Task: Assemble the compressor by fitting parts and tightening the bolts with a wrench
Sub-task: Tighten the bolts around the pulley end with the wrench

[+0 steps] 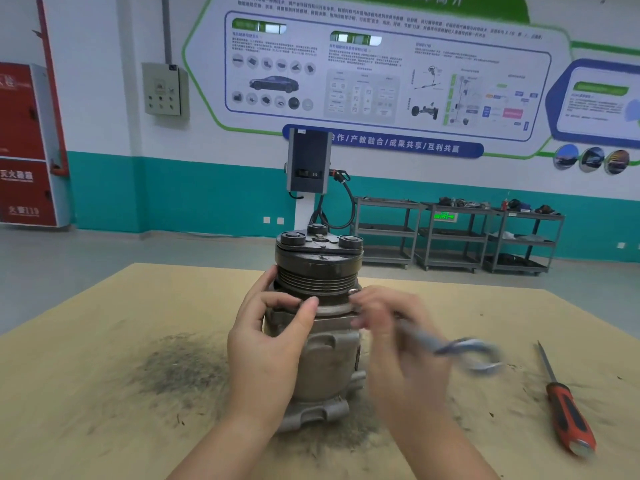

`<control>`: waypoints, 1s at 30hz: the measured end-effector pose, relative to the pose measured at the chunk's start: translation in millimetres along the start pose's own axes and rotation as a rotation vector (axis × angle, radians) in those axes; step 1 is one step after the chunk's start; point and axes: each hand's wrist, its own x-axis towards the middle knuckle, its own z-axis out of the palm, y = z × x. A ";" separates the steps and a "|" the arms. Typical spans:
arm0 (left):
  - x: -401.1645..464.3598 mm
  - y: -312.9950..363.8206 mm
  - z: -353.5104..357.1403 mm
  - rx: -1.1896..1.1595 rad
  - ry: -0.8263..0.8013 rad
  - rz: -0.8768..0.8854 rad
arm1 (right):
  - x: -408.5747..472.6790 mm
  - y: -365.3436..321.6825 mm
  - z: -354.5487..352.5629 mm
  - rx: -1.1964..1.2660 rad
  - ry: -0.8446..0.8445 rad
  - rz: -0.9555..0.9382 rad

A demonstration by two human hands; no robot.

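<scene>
We see the grey metal compressor [322,344] standing upright mid-table, our left hand [273,337] gripping its flange while our right hand [398,334], just right of a bolt [354,292], holds the blurred steel wrench [450,344].

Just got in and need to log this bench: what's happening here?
A person is assembling a compressor that stands upright on the wooden table. The left hand steadies its body just under the pulley. The right hand holds a wrench, blurred by motion, beside the flange. A red-handled screwdriver lies unused on the right.
</scene>
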 end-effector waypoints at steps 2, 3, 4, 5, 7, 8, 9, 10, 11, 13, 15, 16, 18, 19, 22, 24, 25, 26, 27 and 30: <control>0.1 0.4 -1.6 -0.001 -0.013 0.007 | 8.9 -0.4 -4.9 0.119 0.188 0.154; -0.1 0.4 -2.3 0.000 -0.020 0.008 | 13.5 -0.4 -7.1 0.173 0.262 0.247; -0.3 0.4 -2.7 0.005 -0.024 0.008 | 16.9 1.6 -9.3 0.235 0.307 0.339; -0.7 0.9 -3.0 0.014 -0.028 0.006 | 20.2 3.8 -11.9 0.305 0.336 0.428; -0.7 1.6 -3.3 0.032 -0.034 0.007 | 26.2 9.5 -17.7 0.460 0.369 0.587; -0.8 2.0 -3.4 0.039 -0.039 0.010 | 28.5 12.8 -19.9 0.542 0.382 0.656; -0.9 2.4 -3.2 0.049 -0.044 0.014 | 30.5 15.4 -21.8 0.627 0.389 0.716; -1.1 2.9 -3.1 0.063 -0.048 0.022 | 31.8 17.6 -23.1 0.706 0.388 0.765; -1.6 3.1 -2.9 0.077 -0.050 0.033 | 32.6 19.4 -24.0 0.772 0.380 0.810; -2.6 3.1 -2.5 0.090 -0.052 0.044 | 33.3 23.1 -25.3 0.854 0.346 0.881; -2.9 3.0 -1.2 0.077 -0.048 0.047 | 32.3 25.8 -25.2 0.885 0.293 0.928; -2.9 2.7 -0.8 0.065 -0.040 0.044 | 31.0 26.9 -24.4 0.869 0.267 0.943; -2.5 2.2 -0.4 0.047 -0.025 0.028 | 28.6 26.9 -21.8 0.819 0.248 0.937; -2.2 2.2 -0.5 0.043 -0.023 0.022 | 27.7 26.5 -21.0 0.818 0.260 0.922; -3.0 2.8 -1.3 0.021 -0.030 0.022 | 29.2 25.0 -22.6 0.891 0.326 0.875; -3.8 4.7 -1.4 0.025 -0.038 0.028 | 31.8 24.7 -25.9 0.899 0.361 0.827; -4.1 5.4 -1.5 0.036 -0.038 0.032 | 32.7 24.9 -26.9 0.883 0.369 0.807; -3.9 6.3 -1.3 0.049 -0.038 0.033 | 33.2 25.0 -27.2 0.857 0.368 0.791; -3.5 6.9 -1.2 0.064 -0.037 0.037 | 33.0 25.4 -26.5 0.830 0.361 0.781; -2.4 7.2 -1.2 0.114 -0.033 0.057 | 31.1 27.4 -24.5 0.800 0.315 0.790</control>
